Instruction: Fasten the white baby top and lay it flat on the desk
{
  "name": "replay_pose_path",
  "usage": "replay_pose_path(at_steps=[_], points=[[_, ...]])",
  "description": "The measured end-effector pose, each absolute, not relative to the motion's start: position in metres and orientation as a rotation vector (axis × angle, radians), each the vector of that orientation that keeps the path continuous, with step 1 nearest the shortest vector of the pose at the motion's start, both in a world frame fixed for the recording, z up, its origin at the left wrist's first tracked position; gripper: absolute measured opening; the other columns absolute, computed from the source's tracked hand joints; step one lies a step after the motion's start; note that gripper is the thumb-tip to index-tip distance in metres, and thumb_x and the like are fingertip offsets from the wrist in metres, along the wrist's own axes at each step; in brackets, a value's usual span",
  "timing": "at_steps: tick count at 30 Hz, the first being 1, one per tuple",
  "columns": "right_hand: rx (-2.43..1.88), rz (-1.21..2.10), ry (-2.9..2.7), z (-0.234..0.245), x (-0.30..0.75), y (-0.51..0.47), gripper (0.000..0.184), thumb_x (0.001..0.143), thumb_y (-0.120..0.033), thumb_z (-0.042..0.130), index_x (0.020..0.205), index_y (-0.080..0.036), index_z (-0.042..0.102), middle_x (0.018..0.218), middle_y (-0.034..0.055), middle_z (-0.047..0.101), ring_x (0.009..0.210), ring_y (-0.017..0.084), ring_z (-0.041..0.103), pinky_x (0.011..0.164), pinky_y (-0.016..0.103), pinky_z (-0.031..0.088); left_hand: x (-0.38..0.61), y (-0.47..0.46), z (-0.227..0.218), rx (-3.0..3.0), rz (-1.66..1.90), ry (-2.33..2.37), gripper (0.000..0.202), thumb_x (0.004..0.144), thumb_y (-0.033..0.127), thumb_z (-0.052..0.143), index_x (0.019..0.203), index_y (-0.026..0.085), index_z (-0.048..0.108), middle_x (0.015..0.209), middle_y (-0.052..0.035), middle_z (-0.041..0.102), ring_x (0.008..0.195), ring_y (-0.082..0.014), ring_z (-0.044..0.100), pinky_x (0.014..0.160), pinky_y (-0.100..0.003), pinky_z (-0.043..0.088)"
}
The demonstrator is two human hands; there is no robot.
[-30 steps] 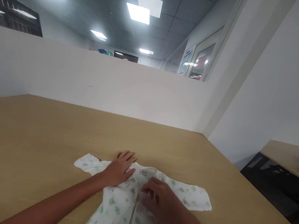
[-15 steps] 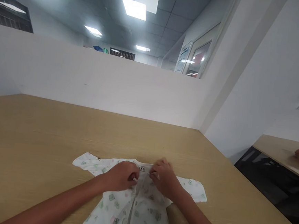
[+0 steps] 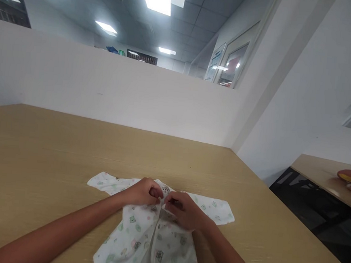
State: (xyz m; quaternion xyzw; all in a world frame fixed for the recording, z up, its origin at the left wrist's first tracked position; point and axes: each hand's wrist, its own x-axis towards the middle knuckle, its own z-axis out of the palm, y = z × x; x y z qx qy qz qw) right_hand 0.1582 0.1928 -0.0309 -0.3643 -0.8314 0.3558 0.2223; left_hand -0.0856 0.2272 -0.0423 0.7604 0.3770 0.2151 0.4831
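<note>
Garment: white baby shirt (image 3: 155,235) w/ small green/pink animal print, lying flat on wooden table (image 3: 55,146), front side up, short sleeves spread left & right, hem toward the person.
Left hand (image 3: 142,192): fingers curled shut, pinching left edge of front opening just below neckline.
Right hand (image 3: 184,210): also closed, pinching the facing edge of the opening; fingertips of both hands nearly touching at the placket.
Neck label: small tag (image 3: 165,190) showing between the hands, at collar.
Handling: prob. thin soft cotton, very light, floppy, no stiffness; wrinkles & slides easily on smooth tabletop. Not fragile.
Where to hold: placket edges near collar for closing; shoulders or sleeve ends for lifting/flattening.
Far right: another desk (image 3: 320,175) w/ a reddish object (image 3: 350,176), unclear what.
</note>
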Motion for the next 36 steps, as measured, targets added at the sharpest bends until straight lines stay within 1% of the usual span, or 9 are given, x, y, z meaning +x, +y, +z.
replay_pose_path(at_steps=[3,6,8,11,15,21,28,32,36], points=[[-1.069,0.921,-2.224,-0.039,0.152,0.193,0.013,0.097,-0.026,0.06,0.092,-0.017,0.067,0.076,-0.0024,0.058,0.068,0.011,0.045,0.064,0.023,0.034,-0.085,0.23,-0.048,1.751,0.543,0.878,0.027,0.076,0.03,0.069,0.095,0.014,0.08,0.075,-0.0011,0.066,0.066,-0.011,0.052,0.06,-0.021,0.033],[-1.107,0.864,-2.132,-0.047,0.146,0.192,0.012,0.094,-0.026,0.064,0.092,-0.017,0.072,0.084,0.0007,0.066,0.073,0.013,0.052,0.067,0.023,0.038,-0.083,0.233,-0.055,1.629,0.576,0.89,0.03,0.071,0.028,0.073,0.096,0.013,0.08,0.084,-0.0046,0.073,0.074,-0.0147,0.061,0.065,-0.022,0.04],[-1.105,0.842,-2.087,-0.051,0.143,0.192,0.014,0.093,-0.026,0.064,0.093,-0.017,0.075,0.088,0.0018,0.07,0.076,0.014,0.056,0.07,0.024,0.04,-0.082,0.234,-0.058,1.559,0.59,0.871,0.029,0.07,0.027,0.073,0.096,0.013,0.08,0.088,-0.0051,0.075,0.076,-0.0155,0.063,0.068,-0.023,0.043],[-1.112,0.843,-2.012,-0.054,0.14,0.193,0.014,0.091,-0.027,0.065,0.091,-0.017,0.075,0.084,0.0011,0.07,0.075,0.015,0.058,0.07,0.024,0.041,-0.08,0.233,-0.059,1.493,0.601,0.822,0.026,0.07,0.026,0.077,0.092,0.014,0.081,0.082,-0.0028,0.073,0.072,-0.0134,0.059,0.067,-0.023,0.041],[-1.106,0.874,-1.94,-0.055,0.139,0.194,0.015,0.09,-0.03,0.065,0.089,-0.017,0.073,0.077,-0.0007,0.067,0.07,0.013,0.055,0.069,0.024,0.04,-0.079,0.231,-0.057,1.458,0.618,0.824,0.026,0.069,0.032,0.082,0.087,0.013,0.08,0.074,-0.002,0.069,0.069,-0.0133,0.057,0.066,-0.025,0.041],[-1.106,0.871,-1.918,-0.056,0.138,0.191,0.017,0.088,-0.033,0.067,0.088,-0.018,0.074,0.079,-0.0003,0.068,0.069,0.014,0.055,0.07,0.025,0.041,-0.078,0.229,-0.056,1.473,0.623,0.834,0.027,0.072,0.032,0.082,0.089,0.012,0.082,0.077,-0.0038,0.071,0.07,-0.0131,0.058,0.066,-0.025,0.044],[-1.141,0.848,-1.855,-0.062,0.136,0.193,0.017,0.087,-0.03,0.065,0.09,-0.017,0.075,0.077,0.0005,0.068,0.069,0.014,0.056,0.068,0.025,0.041,-0.079,0.229,-0.059,1.465,0.645,0.816,0.025,0.075,0.033,0.083,0.089,0.013,0.082,0.076,-0.0036,0.071,0.07,-0.0136,0.059,0.067,-0.025,0.045],[-1.13,0.867,-1.832,-0.064,0.135,0.193,0.018,0.088,-0.033,0.066,0.091,-0.017,0.074,0.081,0.002,0.071,0.071,0.015,0.059,0.068,0.025,0.043,-0.081,0.225,-0.052,1.488,0.627,0.844,0.028,0.08,0.04,0.083,0.087,0.013,0.081,0.076,-0.0041,0.07,0.072,-0.0133,0.059,0.068,-0.025,0.045],[-1.132,0.876,-1.813,-0.063,0.135,0.191,0.016,0.088,-0.033,0.069,0.091,-0.017,0.074,0.081,0.0022,0.071,0.072,0.016,0.06,0.067,0.025,0.043,-0.08,0.223,-0.052,1.508,0.655,0.906,0.034,0.075,0.042,0.088,0.091,0.013,0.081,0.079,-0.0047,0.071,0.071,-0.0126,0.058,0.063,-0.024,0.042]])
